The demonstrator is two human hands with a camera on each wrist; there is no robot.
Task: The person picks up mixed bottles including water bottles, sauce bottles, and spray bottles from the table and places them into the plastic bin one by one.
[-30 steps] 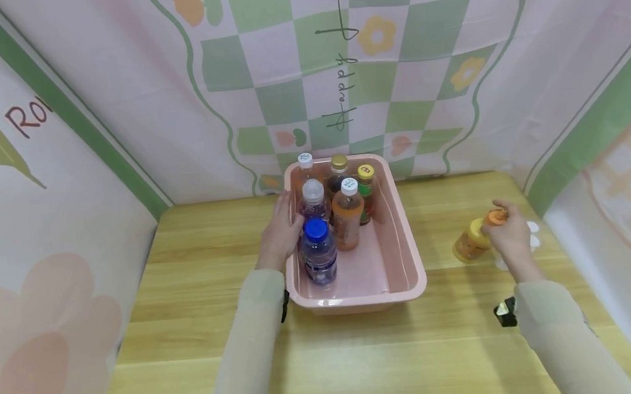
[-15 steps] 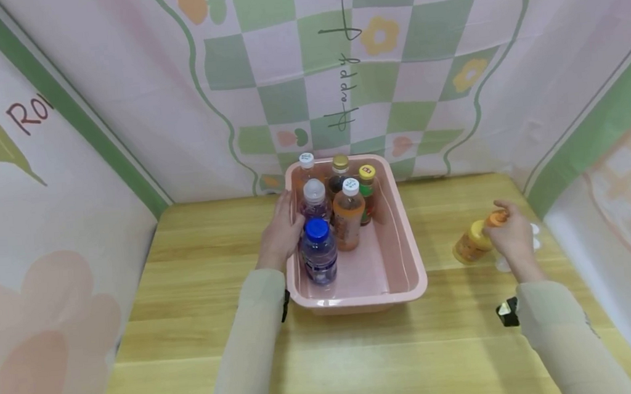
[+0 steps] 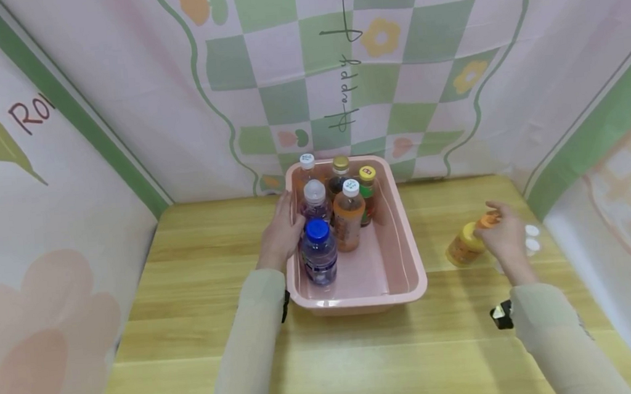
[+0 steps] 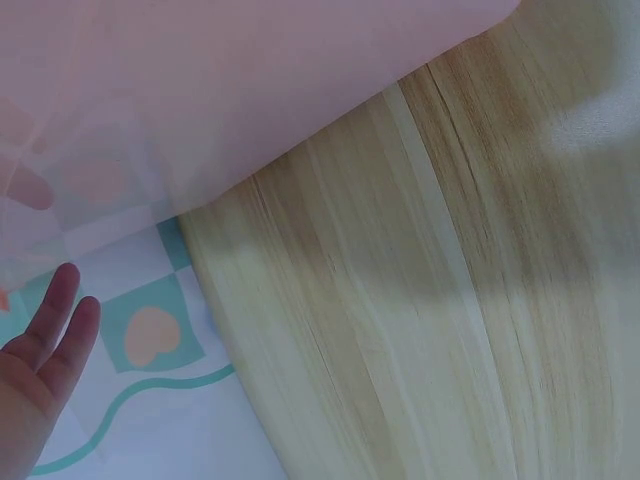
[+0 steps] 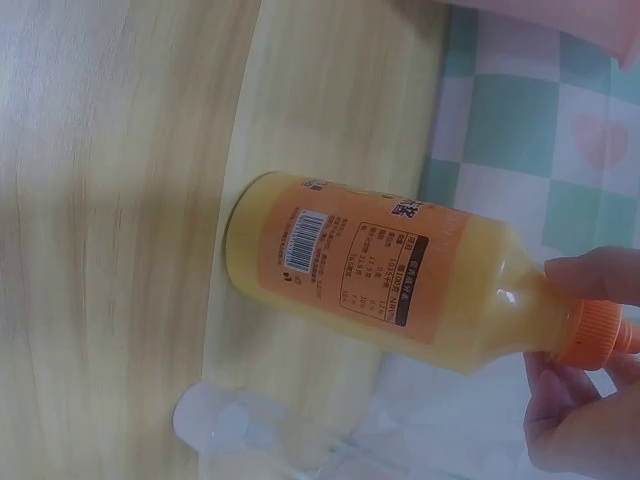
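My right hand (image 3: 505, 241) pinches the orange cap (image 5: 590, 335) of a yellow squeeze bottle (image 5: 370, 270) between thumb and fingers. The bottle has an orange label with a barcode; in the head view its body (image 3: 462, 248) is at the right of the wooden table. Whether its base touches the table I cannot tell. My left hand (image 3: 280, 237) rests at the left rim of a pink plastic tub (image 3: 410, 270), its fingers fairly straight. Upright in the tub stand several bottles, among them a blue-capped one (image 3: 320, 255) and a white-capped orange drink (image 3: 349, 219).
Beside my right hand, white caps (image 3: 532, 245) show, the things under them mostly hidden. A clear item with a white end (image 5: 210, 420) lies in the right wrist view. Patterned cloth (image 3: 352, 95) lines the back and sides of the wooden table (image 3: 198, 262).
My right hand and the yellow squeeze bottle have shifted slightly to the left, away from the white caps. The left hand and the tub stay in place.
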